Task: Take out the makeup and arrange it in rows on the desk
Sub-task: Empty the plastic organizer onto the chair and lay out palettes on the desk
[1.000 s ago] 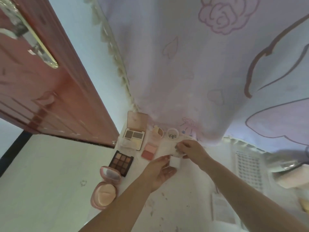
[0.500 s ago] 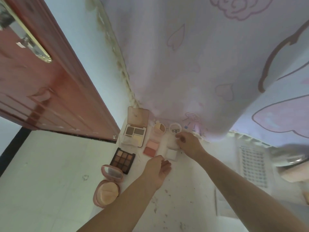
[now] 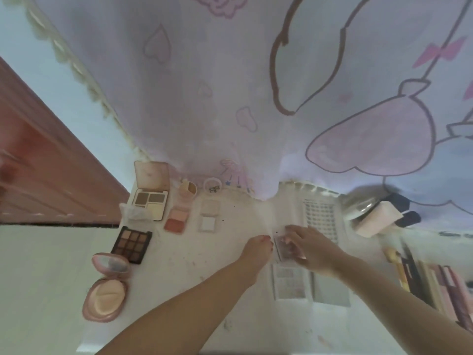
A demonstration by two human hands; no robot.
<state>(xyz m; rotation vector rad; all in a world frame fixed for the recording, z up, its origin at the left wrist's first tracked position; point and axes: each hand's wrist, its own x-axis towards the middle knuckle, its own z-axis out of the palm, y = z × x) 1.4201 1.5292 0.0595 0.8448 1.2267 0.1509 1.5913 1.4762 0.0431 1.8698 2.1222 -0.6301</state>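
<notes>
Makeup lies in rows on the white desk (image 3: 204,272). At the left are an open eyeshadow compact (image 3: 150,198), a dark nine-pan palette (image 3: 131,244) and a pink powder compact (image 3: 106,288). Beside them lie a blush palette (image 3: 177,217), a small round jar (image 3: 212,187) and a small white square case (image 3: 207,223). My right hand (image 3: 311,248) grips a small clear case with pinkish contents (image 3: 282,248). My left hand (image 3: 257,251) touches that case's left edge with its fingertips.
A clear palette (image 3: 289,280) and a flat white box (image 3: 331,289) lie just below my hands. A perforated white tray (image 3: 321,219) stands behind them. Brushes and pencils (image 3: 422,278) lie at the right. A pink box (image 3: 377,219) sits by the printed curtain (image 3: 256,85).
The white square case now lies in the row under the round jar. Both hands have moved right and come onto the small clear case. The view has swung right.
</notes>
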